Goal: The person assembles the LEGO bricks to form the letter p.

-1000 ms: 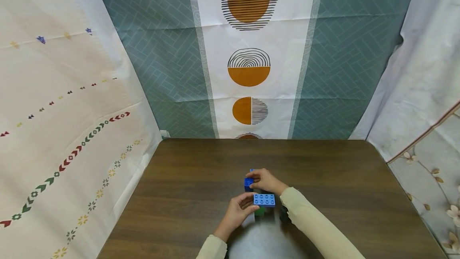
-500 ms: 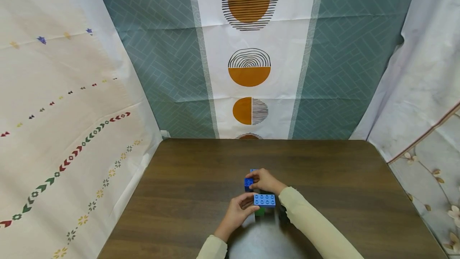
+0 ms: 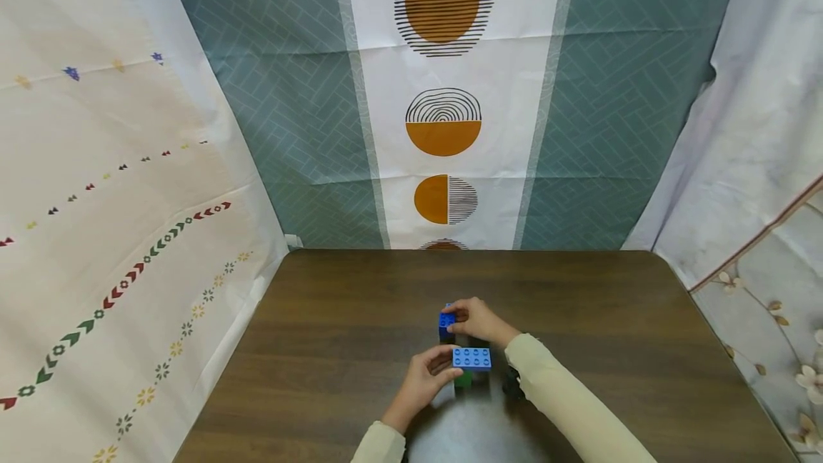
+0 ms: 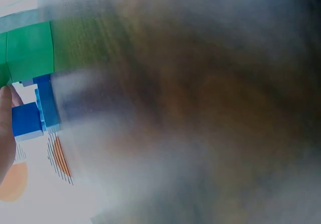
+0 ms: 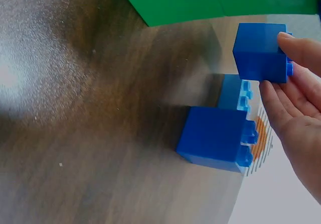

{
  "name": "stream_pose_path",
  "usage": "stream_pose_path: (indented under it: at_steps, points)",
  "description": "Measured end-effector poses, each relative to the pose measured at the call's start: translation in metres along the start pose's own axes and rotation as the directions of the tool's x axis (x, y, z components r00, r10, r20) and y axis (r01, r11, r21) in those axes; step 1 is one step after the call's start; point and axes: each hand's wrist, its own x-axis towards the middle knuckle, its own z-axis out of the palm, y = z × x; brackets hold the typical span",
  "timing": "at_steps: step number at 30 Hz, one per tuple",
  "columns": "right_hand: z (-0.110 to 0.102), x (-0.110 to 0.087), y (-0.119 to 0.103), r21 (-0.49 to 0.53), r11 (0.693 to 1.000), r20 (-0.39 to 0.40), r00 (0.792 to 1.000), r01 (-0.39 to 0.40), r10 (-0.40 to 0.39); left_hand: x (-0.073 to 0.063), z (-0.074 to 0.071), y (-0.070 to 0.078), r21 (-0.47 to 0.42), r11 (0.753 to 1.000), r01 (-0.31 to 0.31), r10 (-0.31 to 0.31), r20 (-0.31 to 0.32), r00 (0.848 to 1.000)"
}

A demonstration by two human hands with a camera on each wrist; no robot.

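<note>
My left hand (image 3: 421, 381) grips the left end of a light blue toy building brick (image 3: 472, 359) with studs on top. A green brick (image 3: 463, 379) shows just below it; in the right wrist view green brick sides (image 5: 215, 3) fill the top edge. My right hand (image 3: 482, 321) pinches a dark blue brick (image 5: 261, 53) between thumb and fingertips. Another dark blue brick (image 5: 213, 136) stands on the table, with a lighter blue brick (image 5: 230, 91) behind it. The left wrist view is largely blurred, showing a green brick (image 4: 30, 53) and blue bricks (image 4: 27, 119) at its left.
The bricks are over a brown wooden table (image 3: 341, 320). Beyond its far edge hangs a teal and white patterned curtain (image 3: 308, 127). Pale patterned cloths hang at the left (image 3: 128, 198) and right (image 3: 739, 163).
My right hand and the dark blue brick it pinches have shifted slightly away from me, toward the far edge. My left hand stays almost still with the light blue brick.
</note>
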Motion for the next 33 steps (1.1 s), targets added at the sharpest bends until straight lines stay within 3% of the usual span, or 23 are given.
stream_pose_path:
  at_steps: [10, 23, 33]
  points:
    - [-0.014, -0.011, -0.008, 0.033, 0.999, 0.0, 1.0, 0.001, -0.001, -0.002, 0.0, -0.001, 0.004, 0.999, 0.038, -0.038, -0.006, 0.999]
    - [-0.03, -0.024, -0.015, 0.035, 0.999, -0.021, 0.999, 0.04, -0.039, 0.0, -0.001, -0.002, 0.023, 1.0, 0.007, -0.007, -0.004, 1.0]
    - [-0.038, -0.039, -0.017, 0.047, 0.995, -0.032, 0.996, 0.086, -0.084, 0.0, 0.0, -0.001, 0.009, 0.999, 0.031, -0.031, -0.018, 0.999]
